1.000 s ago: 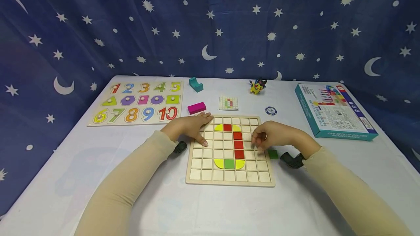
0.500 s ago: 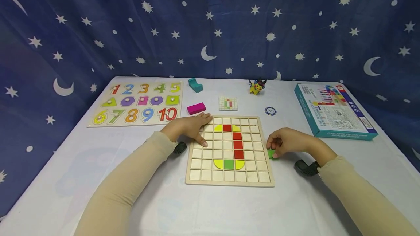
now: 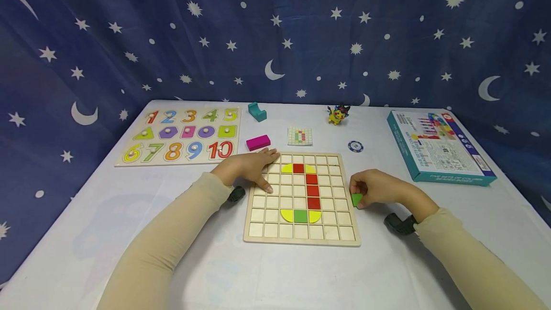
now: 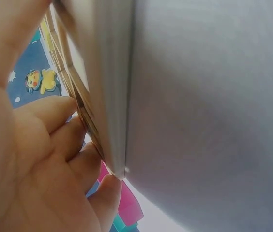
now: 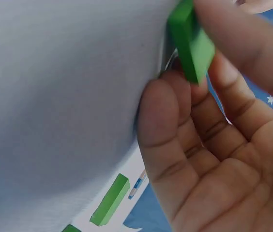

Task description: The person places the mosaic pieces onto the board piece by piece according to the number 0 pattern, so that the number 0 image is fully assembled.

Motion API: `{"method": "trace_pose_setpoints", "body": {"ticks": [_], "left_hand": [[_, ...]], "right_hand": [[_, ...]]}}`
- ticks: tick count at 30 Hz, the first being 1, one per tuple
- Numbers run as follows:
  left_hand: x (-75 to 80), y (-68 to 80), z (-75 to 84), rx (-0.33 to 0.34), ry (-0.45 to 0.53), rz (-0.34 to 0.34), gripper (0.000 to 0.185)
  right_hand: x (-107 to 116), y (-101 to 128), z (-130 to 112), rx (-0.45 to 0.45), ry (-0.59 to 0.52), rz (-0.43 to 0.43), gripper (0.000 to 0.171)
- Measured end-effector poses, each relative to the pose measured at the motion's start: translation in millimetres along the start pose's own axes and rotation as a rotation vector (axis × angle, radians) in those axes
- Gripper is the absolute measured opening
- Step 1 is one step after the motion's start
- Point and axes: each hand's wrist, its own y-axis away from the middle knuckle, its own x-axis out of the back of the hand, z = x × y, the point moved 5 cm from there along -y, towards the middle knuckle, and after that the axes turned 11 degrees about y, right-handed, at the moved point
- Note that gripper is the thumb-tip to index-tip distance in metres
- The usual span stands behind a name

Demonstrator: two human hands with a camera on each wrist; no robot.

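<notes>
On the tabletop (image 3: 129, 233) we steady the wooden grid board (image 3: 301, 236) with our left hand (image 3: 249, 169) lying flat, fingers straight, on its upper left corner. Our right hand (image 3: 376, 188) pinches a green tile (image 3: 357, 199) just off the board's right edge, so we judge the pick-up done; seating it next calls for lining it up square over a free cell.

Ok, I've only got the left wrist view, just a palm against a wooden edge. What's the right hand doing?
Observer: The right hand pinches a green tile just off the right edge of the wooden grid board.
Operator: Is it lying flat?
Observer: No. The right wrist view shows it tilted, held between the thumb and the fingers. I cannot tell whether it touches the table.
Operator: Anything already on the board?
Observer: Yes. The head view shows four red tiles, mostly in a column, with a green square between two yellow pieces below them.
</notes>
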Motion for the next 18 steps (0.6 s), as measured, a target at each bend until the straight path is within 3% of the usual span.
{"method": "trace_pose_setpoints", "body": {"ticks": [18], "left_hand": [[0.6,0.9,2.1,-0.003,0.001,-0.001,0.105]], "right_hand": [[30,-3,-11,0.053,0.024,0.059,0.016]]}}
